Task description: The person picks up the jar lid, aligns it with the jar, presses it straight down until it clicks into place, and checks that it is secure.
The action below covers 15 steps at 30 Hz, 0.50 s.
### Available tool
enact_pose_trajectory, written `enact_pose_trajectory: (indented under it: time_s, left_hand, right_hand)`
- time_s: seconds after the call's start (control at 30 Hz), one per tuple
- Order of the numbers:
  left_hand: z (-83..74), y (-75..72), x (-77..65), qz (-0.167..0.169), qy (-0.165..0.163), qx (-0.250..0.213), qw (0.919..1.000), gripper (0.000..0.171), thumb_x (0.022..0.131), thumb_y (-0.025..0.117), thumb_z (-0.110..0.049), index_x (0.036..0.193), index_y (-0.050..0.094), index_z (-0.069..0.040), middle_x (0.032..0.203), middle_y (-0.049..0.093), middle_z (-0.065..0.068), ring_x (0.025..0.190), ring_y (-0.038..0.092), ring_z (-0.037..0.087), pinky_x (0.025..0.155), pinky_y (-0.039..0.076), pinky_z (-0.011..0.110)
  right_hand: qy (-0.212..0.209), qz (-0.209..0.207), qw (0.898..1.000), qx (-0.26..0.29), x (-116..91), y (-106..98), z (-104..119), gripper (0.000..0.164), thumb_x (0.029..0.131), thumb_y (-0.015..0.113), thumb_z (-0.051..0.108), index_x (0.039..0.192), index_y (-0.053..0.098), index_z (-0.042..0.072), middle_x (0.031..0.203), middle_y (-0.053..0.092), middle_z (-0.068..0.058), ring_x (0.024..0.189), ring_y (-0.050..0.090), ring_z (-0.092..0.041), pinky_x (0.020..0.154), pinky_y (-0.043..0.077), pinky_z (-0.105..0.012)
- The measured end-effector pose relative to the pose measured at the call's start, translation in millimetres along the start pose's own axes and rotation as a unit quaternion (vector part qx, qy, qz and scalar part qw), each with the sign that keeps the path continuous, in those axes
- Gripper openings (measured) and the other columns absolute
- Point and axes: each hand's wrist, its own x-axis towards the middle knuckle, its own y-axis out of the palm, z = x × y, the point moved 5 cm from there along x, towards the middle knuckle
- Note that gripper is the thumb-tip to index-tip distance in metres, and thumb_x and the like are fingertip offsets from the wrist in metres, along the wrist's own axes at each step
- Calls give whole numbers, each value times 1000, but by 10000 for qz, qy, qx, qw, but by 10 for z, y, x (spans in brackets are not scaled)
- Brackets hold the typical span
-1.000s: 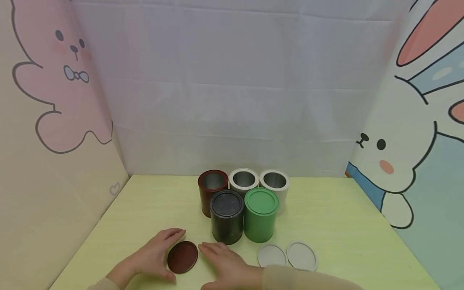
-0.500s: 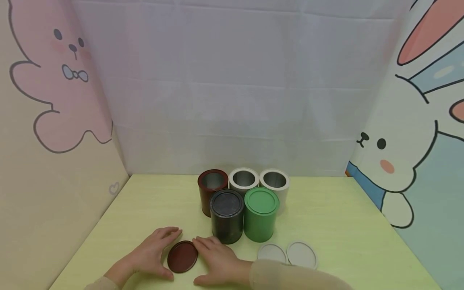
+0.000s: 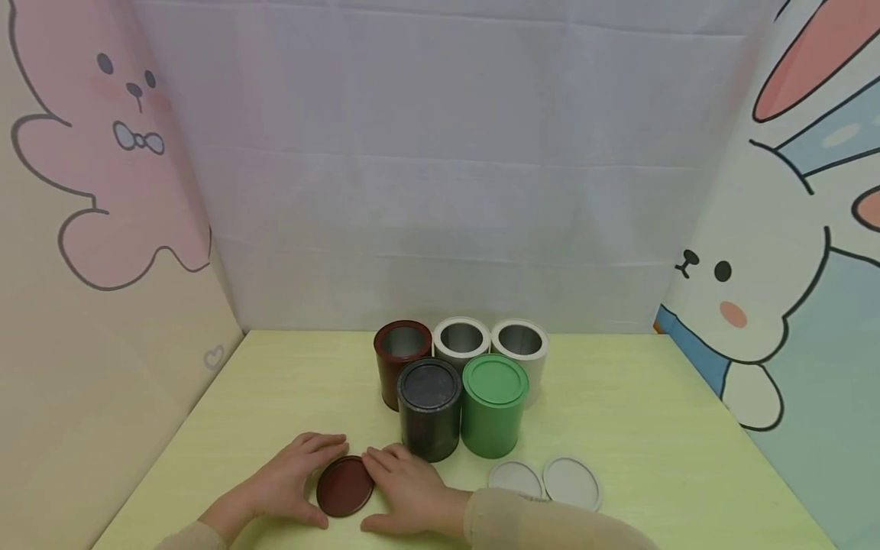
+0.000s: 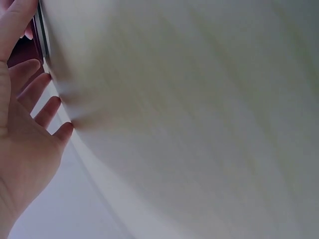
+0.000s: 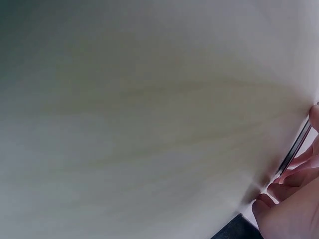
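Observation:
A round dark red lid lies flat on the table between my two hands. My left hand rests along its left side, thumb at the near side and fingers bent loosely at the far left edge. On the other side, my right hand has its fingertips right at the lid's upper right rim, with the thumb spread toward me. The left wrist view catches the lid partly behind the fingers of the left hand. Only the lid's thin edge shows beside the right hand in the right wrist view.
Behind the hands stand a lidded black can and a lidded green can. An open dark red can and two open white cans are behind those. Two white lids lie at right, one partly covered by my right sleeve.
My right hand has slid left and slightly away from me until its fingertips reach the dark red lid's rim. The left hand has shifted only a little; the lid has stayed put.

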Motion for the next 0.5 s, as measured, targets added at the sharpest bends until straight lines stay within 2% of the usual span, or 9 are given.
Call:
enact_pose_trajectory:
  time_s: [0.1, 0.23, 0.5]
  left_hand:
    - [12, -11, -6, -176, 152, -44, 9997, 100, 65, 76, -71, 134, 60, 0, 136, 57, 16, 117, 51, 33, 89, 50, 48]
    - [44, 0, -13, -309, 175, -144, 9993, 94, 66, 78, -67, 132, 62, -1, 134, 59, 13, 116, 52, 31, 89, 50, 45]
    - [63, 12, -8, -163, -25, -335, 9993, 85, 69, 79, -63, 130, 65, -5, 131, 63, 8, 114, 54, 30, 89, 50, 47]
  right_hand:
    - [-86, -83, 9998, -157, 13, 0, 4, 82, 91, 56, 65, 152, 42, 12, 152, 42, 1, 131, 40, -14, 101, 42, -24]
    - [-185, -204, 9991, -335, 29, -5, 18, 79, 92, 54, 65, 150, 44, 12, 151, 44, 1, 130, 41, -14, 100, 42, -24]
    - [-207, -205, 9987, -408, 62, 2, -14, 74, 93, 54, 64, 147, 50, 15, 149, 46, 4, 128, 42, -12, 98, 43, -22]
